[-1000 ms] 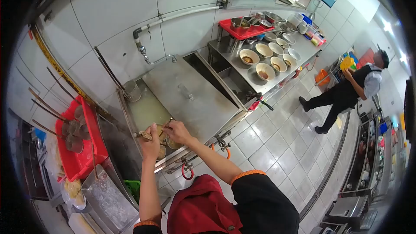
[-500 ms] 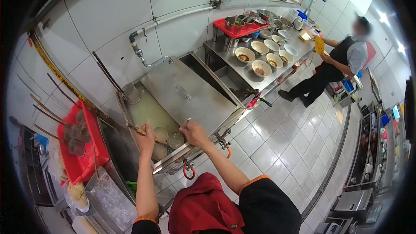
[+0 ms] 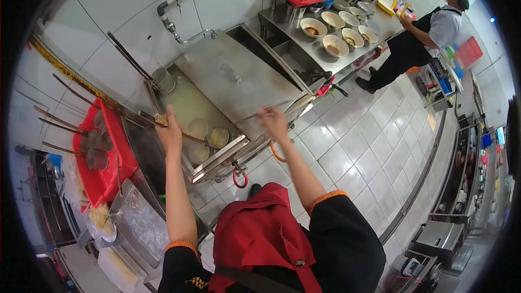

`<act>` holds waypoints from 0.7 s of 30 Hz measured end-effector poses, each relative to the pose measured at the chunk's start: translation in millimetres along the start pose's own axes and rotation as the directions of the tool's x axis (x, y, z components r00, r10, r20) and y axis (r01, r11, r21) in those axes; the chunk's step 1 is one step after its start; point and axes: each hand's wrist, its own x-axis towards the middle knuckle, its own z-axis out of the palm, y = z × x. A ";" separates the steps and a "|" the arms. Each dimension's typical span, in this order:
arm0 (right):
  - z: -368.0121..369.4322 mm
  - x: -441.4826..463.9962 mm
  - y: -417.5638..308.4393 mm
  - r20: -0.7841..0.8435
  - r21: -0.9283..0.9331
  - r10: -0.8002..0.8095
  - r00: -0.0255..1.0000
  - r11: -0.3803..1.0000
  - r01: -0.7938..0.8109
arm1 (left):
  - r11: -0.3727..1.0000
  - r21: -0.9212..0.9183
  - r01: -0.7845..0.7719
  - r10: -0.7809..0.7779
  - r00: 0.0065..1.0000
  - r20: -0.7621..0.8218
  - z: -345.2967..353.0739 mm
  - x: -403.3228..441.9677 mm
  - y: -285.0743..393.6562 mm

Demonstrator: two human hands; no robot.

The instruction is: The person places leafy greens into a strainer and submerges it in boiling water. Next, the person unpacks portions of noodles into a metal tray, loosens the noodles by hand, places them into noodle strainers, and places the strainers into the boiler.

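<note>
My left hand (image 3: pixel 171 131) is closed around the long handle of a noodle strainer over the left part of the cooker. The handle slants down to the right to a mesh basket (image 3: pixel 218 137) with pale yellow food in it. Beside that basket, two more strainer baskets sit in the cloudy water (image 3: pixel 184 100). Over the front edge of the metal lid (image 3: pixel 233 84), my right hand (image 3: pixel 274 123) is closed on a thin stick (image 3: pixel 248 118) pointing left. Its fingers are slightly blurred, and whether it is one stick or a pair I cannot tell.
Another strainer (image 3: pixel 163 80) stands in the cooker's back corner. A red bin (image 3: pixel 116 157) with several strainers is at left, above a metal tray (image 3: pixel 138 222). Several bowls (image 3: pixel 335 46) stand on the steel counter (image 3: pixel 304 51). A co-worker (image 3: pixel 429 32) stands at right.
My right hand has moved right and up, away from the baskets, with the thin stick now showing. My left hand has shifted slightly up and left. The view has tilted; the co-worker has turned.
</note>
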 end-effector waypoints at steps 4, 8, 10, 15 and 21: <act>-112.2 32.1 -16.9 -0.473 0.051 -0.206 0.857 0.964 0.260 | 1.000 -0.016 -0.023 0.025 0.990 0.138 -0.2 3.9 15.7; -160.5 104.4 21.3 -0.663 0.392 0.012 0.749 0.858 0.333 | 0.997 0.081 -0.012 -0.005 0.978 0.208 -8.1 15.4 -8.8; -168.4 143.4 47.2 -0.626 0.496 0.087 0.775 0.812 0.309 | 0.988 0.148 -0.046 0.008 0.968 0.249 -14.5 12.5 -13.5; -163.3 217.6 91.0 -0.433 0.772 0.326 0.840 0.615 0.160 | 0.878 0.434 -0.201 0.057 0.945 0.323 -51.3 -45.7 26.1; -219.8 289.3 135.8 -0.185 0.423 0.348 0.919 0.872 -0.245 | 0.840 0.542 -0.039 -0.053 0.987 0.153 -147.9 -106.5 51.7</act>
